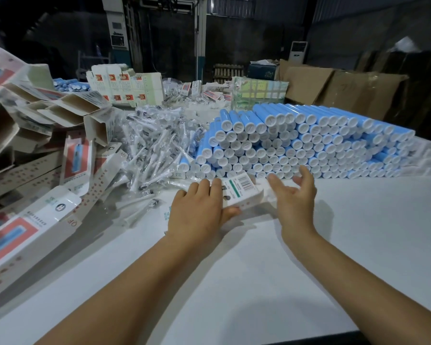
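My left hand [197, 212] grips the box [241, 192] low over the desk [358, 245]. My right hand [294, 195] is released, fingers spread just beside it. Stacked tubes [309, 140] wall off the far side, and bagged brush heads [154, 145] and cartons [60, 113] crowd the left.

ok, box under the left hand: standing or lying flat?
Lying flat. The box rests on the white table, barcode face up, left hand gripping it; right hand open beside it.

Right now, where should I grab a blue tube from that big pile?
Probably a top-row tube by its white cap, coming from the front. The caps face you, and the tubes lie packed side by side, so their sides are hemmed in.
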Available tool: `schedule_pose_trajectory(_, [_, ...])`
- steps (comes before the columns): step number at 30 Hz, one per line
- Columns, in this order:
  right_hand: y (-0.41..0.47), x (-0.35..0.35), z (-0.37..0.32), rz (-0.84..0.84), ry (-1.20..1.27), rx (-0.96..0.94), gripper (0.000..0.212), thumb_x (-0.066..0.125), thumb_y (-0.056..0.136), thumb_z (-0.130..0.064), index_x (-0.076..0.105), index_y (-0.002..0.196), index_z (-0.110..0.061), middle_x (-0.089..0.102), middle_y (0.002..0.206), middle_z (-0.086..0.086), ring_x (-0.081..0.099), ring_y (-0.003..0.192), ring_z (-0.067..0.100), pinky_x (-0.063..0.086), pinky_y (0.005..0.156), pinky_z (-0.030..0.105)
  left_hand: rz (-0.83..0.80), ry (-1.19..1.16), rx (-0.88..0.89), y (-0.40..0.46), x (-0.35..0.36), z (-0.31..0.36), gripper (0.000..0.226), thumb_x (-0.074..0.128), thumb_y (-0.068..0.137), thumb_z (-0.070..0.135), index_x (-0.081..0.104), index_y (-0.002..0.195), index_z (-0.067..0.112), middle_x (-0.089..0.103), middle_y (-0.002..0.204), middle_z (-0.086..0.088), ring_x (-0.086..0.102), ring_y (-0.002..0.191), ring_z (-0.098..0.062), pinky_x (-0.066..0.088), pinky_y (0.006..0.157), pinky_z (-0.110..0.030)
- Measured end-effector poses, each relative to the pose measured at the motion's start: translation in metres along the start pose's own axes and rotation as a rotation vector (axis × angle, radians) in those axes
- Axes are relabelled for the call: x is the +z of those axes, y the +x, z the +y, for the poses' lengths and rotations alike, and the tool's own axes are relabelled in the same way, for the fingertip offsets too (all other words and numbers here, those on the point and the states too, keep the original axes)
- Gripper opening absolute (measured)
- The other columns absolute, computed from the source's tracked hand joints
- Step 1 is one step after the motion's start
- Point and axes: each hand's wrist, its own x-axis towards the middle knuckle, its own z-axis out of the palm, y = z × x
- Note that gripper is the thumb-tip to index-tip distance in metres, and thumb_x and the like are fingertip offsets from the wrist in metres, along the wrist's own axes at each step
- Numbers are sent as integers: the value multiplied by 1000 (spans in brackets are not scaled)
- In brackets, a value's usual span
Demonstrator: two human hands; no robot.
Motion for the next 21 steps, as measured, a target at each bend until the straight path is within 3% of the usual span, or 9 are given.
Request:
schedule_pose_trajectory(2, [3, 0, -3, -180, 561, 457, 58, 66, 84, -36, 49, 133, -10, 59, 124, 10, 62, 99, 25, 50, 89, 41, -22, -2, -6, 2, -1, 1, 87, 8, 78, 74, 28, 141, 18, 48, 122, 1, 46, 110, -22, 33, 81, -33])
schedule_pose_trajectory(4, [-2, 2, -5, -404, 768, 653, 52, 65, 77, -37, 60, 116, -2, 65, 117, 21, 66, 99, 33, 51, 89, 46, -28, -3, 15, 1, -2, 5, 86, 14, 79, 74, 31, 140, 16, 49, 120, 0, 47, 108, -23, 34, 81, -34])
schedule_pose_trajectory(6, [-7, 9, -4, -484, 765, 541, 46, 64, 74, -28, 61, 111, -1, 66, 112, 24, 67, 97, 34, 54, 87, 47, 6, -20, 34, -2, -3, 10, 80, 26, 84, 72, 36, 137, 13, 51, 115, -1, 50, 103, -24, 36, 80, -35])
schedule_pose_trajectory(9, [-8, 10, 3, -346, 598, 272, 21, 62, 83, -4, 63, 104, -7, 73, 93, 14, 71, 85, 27, 59, 69, 37, 47, -54, 64, -6, -4, 14, 75, 34, 87, 63, 43, 135, 7, 56, 114, -6, 55, 98, -26, 42, 79, -37])
schedule_pose_trajectory(13, [-15, 4, 6, -258, -110, -269, 29, 46, 95, -4, 63, 92, -26, 67, 71, -15, 65, 69, -4, 48, 59, 11, 56, -64, 109, -7, -8, 21, 76, 24, 86, 59, 51, 129, 2, 60, 107, -9, 57, 91, -28, 45, 75, -39])
schedule_pose_trajectory(15, [-16, 4, 10, -253, -323, -418, 24, 42, 98, -9, 59, 110, -22, 59, 76, -20, 61, 70, -6, 47, 61, 12, 44, -50, 116, -9, -10, 22, 76, 22, 87, 59, 51, 128, 2, 60, 107, -9, 57, 89, -28, 44, 75, -39])
schedule_pose_trajectory(16, [-17, 4, 11, -259, -392, -432, 24, 42, 99, -13, 58, 115, -19, 59, 78, -16, 61, 71, -3, 50, 66, 20, 29, -25, 118, -10, -10, 21, 76, 21, 87, 59, 50, 129, 2, 59, 108, -9, 56, 90, -27, 44, 75, -38])
schedule_pose_trajectory(18, [-18, 3, 10, -306, -345, -328, 19, 42, 100, -20, 61, 104, -19, 65, 78, -11, 63, 71, 5, 52, 72, 32, -3, 32, 114, -10, -11, 19, 79, 16, 87, 59, 45, 134, 3, 57, 113, -8, 55, 95, -28, 42, 79, -38])
schedule_pose_trajectory(21, [-15, 4, 3, -448, 241, 138, 35, 41, 100, -23, 73, 87, -15, 74, 87, 5, 70, 81, 18, 55, 72, 36, -41, 67, 92, -8, -10, 17, 79, 15, 88, 62, 30, 143, 7, 48, 126, -6, 48, 108, -27, 36, 87, -37])
